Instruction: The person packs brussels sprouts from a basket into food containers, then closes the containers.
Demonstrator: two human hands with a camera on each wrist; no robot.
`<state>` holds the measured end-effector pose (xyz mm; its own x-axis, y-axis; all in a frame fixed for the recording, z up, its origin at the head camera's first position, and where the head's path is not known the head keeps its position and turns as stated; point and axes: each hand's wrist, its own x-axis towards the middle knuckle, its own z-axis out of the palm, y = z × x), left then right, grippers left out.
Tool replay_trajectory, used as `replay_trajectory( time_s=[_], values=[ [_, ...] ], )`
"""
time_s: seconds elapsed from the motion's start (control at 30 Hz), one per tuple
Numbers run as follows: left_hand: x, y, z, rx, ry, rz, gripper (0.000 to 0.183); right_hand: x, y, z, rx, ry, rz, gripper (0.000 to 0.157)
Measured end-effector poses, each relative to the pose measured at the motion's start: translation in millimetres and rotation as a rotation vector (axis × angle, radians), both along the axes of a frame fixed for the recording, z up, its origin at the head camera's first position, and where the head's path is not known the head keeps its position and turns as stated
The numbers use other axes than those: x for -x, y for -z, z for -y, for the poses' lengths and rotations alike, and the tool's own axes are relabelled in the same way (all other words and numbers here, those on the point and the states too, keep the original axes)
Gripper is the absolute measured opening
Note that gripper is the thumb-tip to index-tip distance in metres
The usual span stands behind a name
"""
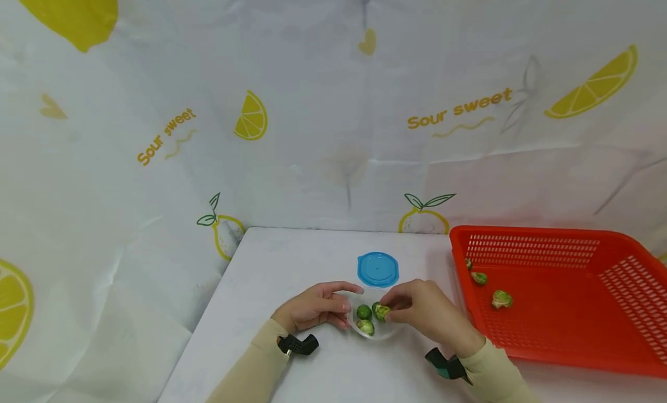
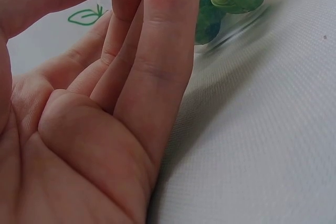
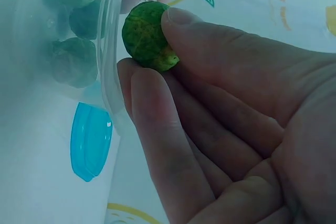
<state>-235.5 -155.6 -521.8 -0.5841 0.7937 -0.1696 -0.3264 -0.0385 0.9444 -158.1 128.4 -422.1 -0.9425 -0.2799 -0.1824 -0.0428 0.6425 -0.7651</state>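
A clear plastic container (image 1: 383,333) stands on the white table, with several green Brussels sprouts (image 1: 364,312) inside. My left hand (image 1: 318,306) holds it from the left side, the index finger reaching along the far rim and the thumb at the near part. In the left wrist view, the fingers (image 2: 163,51) lie against the clear wall, partly covering the sprouts behind. Between thumb and fingertips, my right hand (image 3: 226,103) pinches one Brussels sprout (image 3: 147,35) right at the container's rim. Through the cloudy wall, other sprouts (image 3: 73,61) show in the right wrist view.
A blue lid (image 1: 377,269) lies on the table just behind the container. To the right stands a red plastic basket (image 1: 563,310) with perforated sides, holding a few loose sprouts (image 1: 502,299) near its left side. A lemon-printed sheet (image 1: 323,131) hangs behind the table.
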Motion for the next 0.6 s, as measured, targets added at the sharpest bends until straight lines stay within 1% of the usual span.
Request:
replay_trajectory(
  time_s=[0.33,0.6],
  values=[
    [0.8,-1.5,-2.1,0.001,0.013,0.003,0.052,-2.5,-2.2,2.5,0.002,-0.040,-0.011,0.020],
    [-0.3,-1.9,0.2,0.008,0.001,0.017,0.053,-2.1,-0.7,3.8,0.004,-0.072,-0.018,0.020]
  ],
)
